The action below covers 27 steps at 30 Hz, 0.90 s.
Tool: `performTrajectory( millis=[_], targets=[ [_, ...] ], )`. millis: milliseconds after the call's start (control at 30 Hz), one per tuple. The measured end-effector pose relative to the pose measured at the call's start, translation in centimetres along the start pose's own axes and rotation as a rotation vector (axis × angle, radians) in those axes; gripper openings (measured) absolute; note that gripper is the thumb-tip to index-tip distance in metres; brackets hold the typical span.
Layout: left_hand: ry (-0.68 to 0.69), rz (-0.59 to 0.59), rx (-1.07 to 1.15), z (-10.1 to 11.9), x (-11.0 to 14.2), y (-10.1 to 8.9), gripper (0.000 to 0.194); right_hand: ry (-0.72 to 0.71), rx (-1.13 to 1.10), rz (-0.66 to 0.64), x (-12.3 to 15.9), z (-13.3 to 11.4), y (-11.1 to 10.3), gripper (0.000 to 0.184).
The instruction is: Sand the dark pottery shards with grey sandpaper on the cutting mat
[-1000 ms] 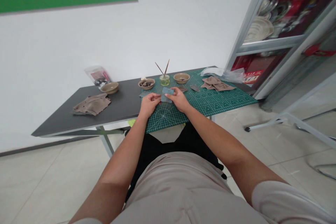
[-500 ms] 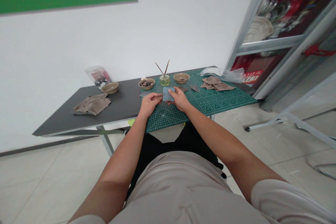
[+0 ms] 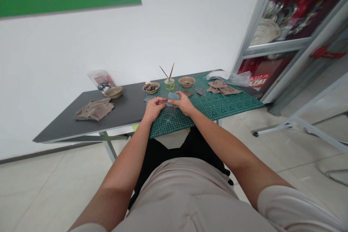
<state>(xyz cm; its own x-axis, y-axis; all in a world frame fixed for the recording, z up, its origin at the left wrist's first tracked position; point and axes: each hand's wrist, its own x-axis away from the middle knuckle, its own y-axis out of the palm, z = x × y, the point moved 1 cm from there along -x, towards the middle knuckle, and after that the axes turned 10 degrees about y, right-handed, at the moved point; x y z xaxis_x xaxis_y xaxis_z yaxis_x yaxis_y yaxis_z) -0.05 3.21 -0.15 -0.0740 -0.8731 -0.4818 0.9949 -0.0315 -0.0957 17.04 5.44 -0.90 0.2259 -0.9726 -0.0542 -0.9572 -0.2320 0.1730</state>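
Observation:
Over the front of the green cutting mat (image 3: 187,117), my right hand (image 3: 186,104) grips a small blue-grey sheet (image 3: 173,96) that looks like sandpaper, bent over between thumb and fingers. Close to its left edge, my left hand (image 3: 153,109) is closed in a pinch. Whatever the left fingertips hold is too small and dark to make out. The fingertips of both hands nearly meet at the sheet. Behind the hands stands a glass jar (image 3: 169,85) of yellowish liquid with two thin brushes leaning in it.
A bowl of dark lumps (image 3: 151,87) and another bowl (image 3: 186,82) flank the jar. Grey-brown scraps (image 3: 200,91) and a brown cloth (image 3: 222,87) lie rightward. Leftward are a third bowl (image 3: 113,92), another cloth (image 3: 95,108) and a clear package (image 3: 101,79).
The blue-grey sheet was held flat and upright; now it is bent over in my right hand. Both hands stay in nearly the same place.

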Motion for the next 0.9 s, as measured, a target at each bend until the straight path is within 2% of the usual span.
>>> performTrajectory(
  millis=[500,900],
  targets=[
    [0.023,-0.017,-0.063,-0.25,-0.15,-0.17,0.020,0.033,-0.001,0.002,0.27,-0.35,0.18,0.060],
    [0.027,-0.025,-0.101,-0.11,-0.27,-0.21,0.021,0.047,0.017,0.069,0.39,-0.30,0.12,0.058]
  ],
)
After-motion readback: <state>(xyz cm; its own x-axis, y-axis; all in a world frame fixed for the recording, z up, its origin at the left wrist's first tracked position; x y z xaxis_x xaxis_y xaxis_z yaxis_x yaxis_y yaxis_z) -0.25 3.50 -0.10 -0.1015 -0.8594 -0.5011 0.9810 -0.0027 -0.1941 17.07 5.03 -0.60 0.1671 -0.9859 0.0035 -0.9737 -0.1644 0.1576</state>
